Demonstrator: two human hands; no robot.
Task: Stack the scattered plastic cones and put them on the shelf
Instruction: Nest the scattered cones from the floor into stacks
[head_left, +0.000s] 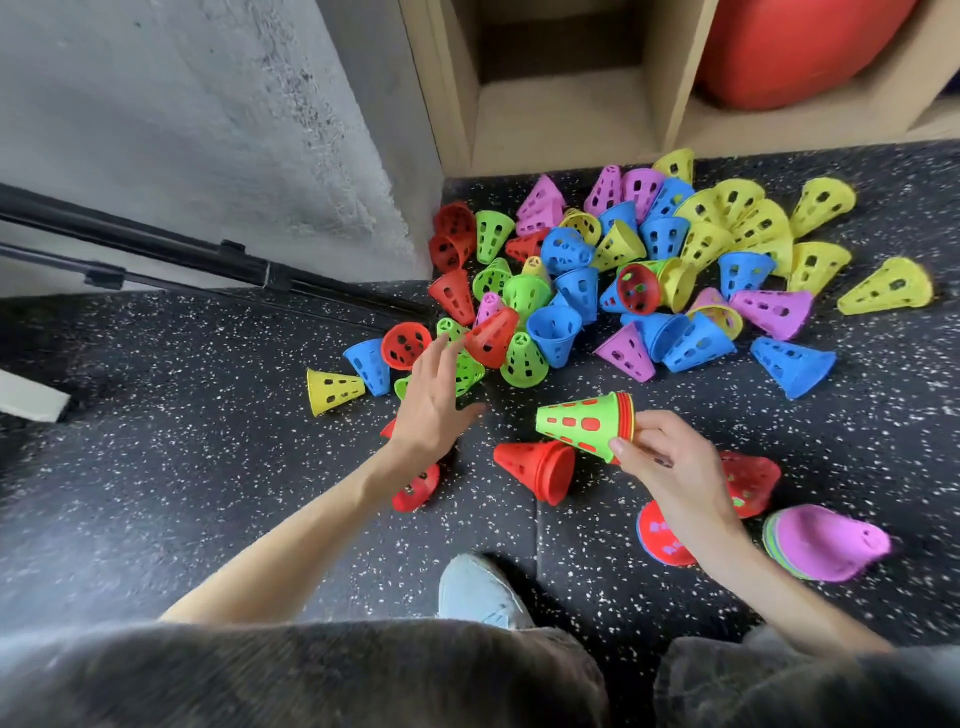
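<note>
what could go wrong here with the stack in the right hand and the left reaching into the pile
The right hand pinches the green-topped stack only at its wide rim, held sideways, so nested cones might slide apart. The open left hand, reaching toward the red cone leaning on others, may knock neighbours further across the floor.
</note>
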